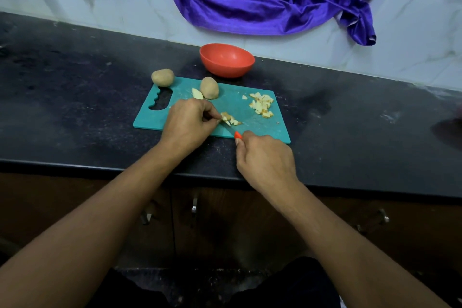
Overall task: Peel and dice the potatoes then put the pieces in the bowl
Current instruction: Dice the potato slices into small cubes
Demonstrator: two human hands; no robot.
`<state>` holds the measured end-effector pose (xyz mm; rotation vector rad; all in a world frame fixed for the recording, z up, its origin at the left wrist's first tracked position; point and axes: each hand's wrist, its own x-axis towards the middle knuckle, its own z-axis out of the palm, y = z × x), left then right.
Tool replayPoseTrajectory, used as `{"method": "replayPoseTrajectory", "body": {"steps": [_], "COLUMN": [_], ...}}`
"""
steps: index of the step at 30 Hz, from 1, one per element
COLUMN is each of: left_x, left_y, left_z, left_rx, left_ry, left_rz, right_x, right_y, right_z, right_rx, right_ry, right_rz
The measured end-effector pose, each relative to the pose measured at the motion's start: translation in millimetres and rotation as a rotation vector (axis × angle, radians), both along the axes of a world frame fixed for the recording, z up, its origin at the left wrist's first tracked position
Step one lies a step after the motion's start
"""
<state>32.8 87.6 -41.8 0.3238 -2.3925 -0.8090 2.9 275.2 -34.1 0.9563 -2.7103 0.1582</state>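
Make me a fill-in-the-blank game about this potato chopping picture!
1. The right hand holds a ____ while the left hand pinches potato pieces.
2. There are ____ whole potatoes with skin on.
3. The bowl is ____ inside.
4. The diced pile lies at the cutting board's ____ end.

Missing words: knife; two; empty; right.

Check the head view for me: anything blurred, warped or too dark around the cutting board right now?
Head view: cutting board and diced pile evenly lit, fairly sharp; knife blade hard to make out beside the left hand; counter edge slanted across the frame; cupboards below dim; a dark smear at the right border.
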Motion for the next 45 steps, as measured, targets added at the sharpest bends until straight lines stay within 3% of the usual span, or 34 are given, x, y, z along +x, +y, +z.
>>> {"method": "replayPoseTrajectory", "body": {"steps": [6,11,17,22,29,37,42,45], "left_x": [-1.2,-5.3,-9.8,-9.1,-8.8,-8.8,-10.7,-15.6], "left_y": [-2.4,-7.2,-15.5,-14.1,-14.0,-18.2,-22.0,-29.0], "left_z": [1.1,-2.7,-8.5,-7.8,-7.3,-3.2,1.9,10.4], "left_rx": [0.088,0.139,0.158,0.16,0.169,0.37,0.414,0.313], "left_ry": [0.002,0.078,0.164,0.157,0.144,0.232,0.181,0.064], "left_rz": [-0.004,0.047,0.086,0.074,0.077,0.216,0.245,0.274], "right_x": [-8.7,-6.7,-5.2,-26.7,-49.0,-30.7,-31.5,-31.8], "right_y": [8.7,7.5,10.5,17.9,24.8,12.2,12.7,13.4], "right_z": [3.7,3.0,2.7,11.6,14.5,1.7,-0.6,-0.4], "right_rx": [-0.191,-0.157,0.027,0.099,0.092,-0.09,-0.115,-0.123], "right_ry": [-0.143,-0.105,0.029,0.039,0.028,0.019,0.007,0.009], "right_rz": [-0.061,-0.009,0.109,0.046,-0.147,-0.028,-0.017,-0.019]}}
